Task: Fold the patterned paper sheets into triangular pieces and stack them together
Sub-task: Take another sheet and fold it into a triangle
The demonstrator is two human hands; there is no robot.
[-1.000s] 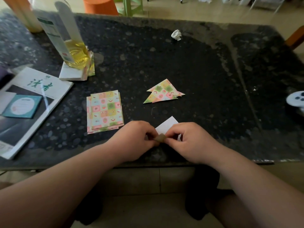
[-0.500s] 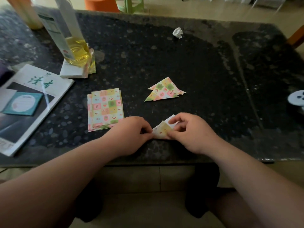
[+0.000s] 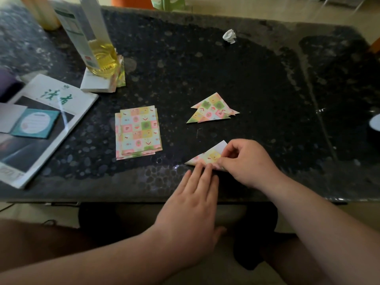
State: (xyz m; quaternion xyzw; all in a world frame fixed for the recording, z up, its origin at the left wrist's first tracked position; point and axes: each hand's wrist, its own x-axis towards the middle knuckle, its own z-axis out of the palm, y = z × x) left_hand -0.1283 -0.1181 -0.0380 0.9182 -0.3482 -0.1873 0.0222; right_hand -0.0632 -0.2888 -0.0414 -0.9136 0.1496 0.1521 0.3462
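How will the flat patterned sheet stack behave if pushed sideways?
The sheet stack probably shears apart: its edges lie fanned. Thin paper, so likely light and floppy when lifted. The glossy table may let it slide easily.

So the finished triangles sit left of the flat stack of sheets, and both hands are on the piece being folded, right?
Not quite. The head view shows the triangles to the right of the stack, not left. The rest holds: the left hand presses the piece with straight fingers and the right hand pinches it.
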